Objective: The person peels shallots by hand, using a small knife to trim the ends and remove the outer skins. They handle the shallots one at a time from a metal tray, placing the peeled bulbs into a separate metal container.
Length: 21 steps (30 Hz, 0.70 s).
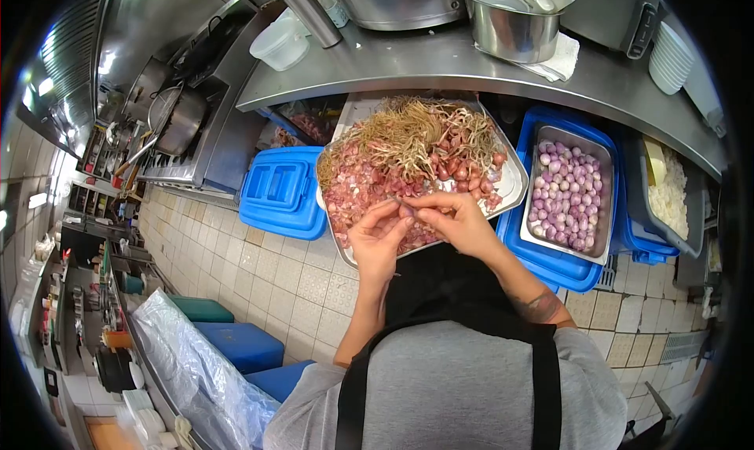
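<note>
Both hands meet over the near part of a large metal tray. Between their fingertips is a small purplish shallot, partly covered by the fingers. My left hand pinches it from the left, and my right hand from the right. Reddish loose skins fill the left and near parts of the tray. Dry roots and stalks lie heaped at its back, with unpeeled shallots at the right. Peeled shallots fill a rectangular steel pan to the right.
The steel pan rests on a blue lid. Another blue lid is left of the tray. A steel counter edge runs behind, bearing a pot. At the far right stands a grey bin with white pieces.
</note>
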Each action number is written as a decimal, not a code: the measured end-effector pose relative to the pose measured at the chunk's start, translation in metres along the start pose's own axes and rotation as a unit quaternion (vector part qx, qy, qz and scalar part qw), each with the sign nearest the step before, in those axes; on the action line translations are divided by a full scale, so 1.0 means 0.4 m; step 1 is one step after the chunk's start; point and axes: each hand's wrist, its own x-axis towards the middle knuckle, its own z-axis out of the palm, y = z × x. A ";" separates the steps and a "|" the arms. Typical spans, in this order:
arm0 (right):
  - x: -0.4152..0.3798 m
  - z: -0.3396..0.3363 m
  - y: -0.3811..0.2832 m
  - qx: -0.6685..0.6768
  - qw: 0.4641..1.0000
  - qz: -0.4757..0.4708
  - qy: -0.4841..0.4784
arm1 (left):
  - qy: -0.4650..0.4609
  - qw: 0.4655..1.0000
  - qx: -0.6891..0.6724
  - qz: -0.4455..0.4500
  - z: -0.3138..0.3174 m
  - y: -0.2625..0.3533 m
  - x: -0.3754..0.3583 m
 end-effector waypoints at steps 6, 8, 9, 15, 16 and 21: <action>-0.003 -0.034 -0.017 0.083 0.988 0.108 -0.068 | -0.008 0.999 -0.047 -0.009 0.003 0.000 0.009; -0.007 -0.021 -0.023 0.025 0.997 0.037 -0.055 | -0.015 0.998 -0.063 -0.006 -0.001 -0.001 0.011; -0.007 -0.019 -0.023 0.009 0.999 0.016 -0.049 | -0.014 0.998 -0.061 -0.007 0.000 0.001 0.011; -0.004 -0.018 -0.011 0.022 0.998 0.038 -0.038 | -0.014 1.000 -0.025 -0.009 0.000 0.001 0.004; -0.004 -0.019 -0.007 0.050 0.996 0.057 -0.042 | -0.014 0.999 -0.031 -0.014 0.006 0.006 0.002; 0.009 -0.041 0.009 0.291 0.935 0.197 -0.040 | -0.038 0.995 -0.085 -0.039 0.011 0.007 0.004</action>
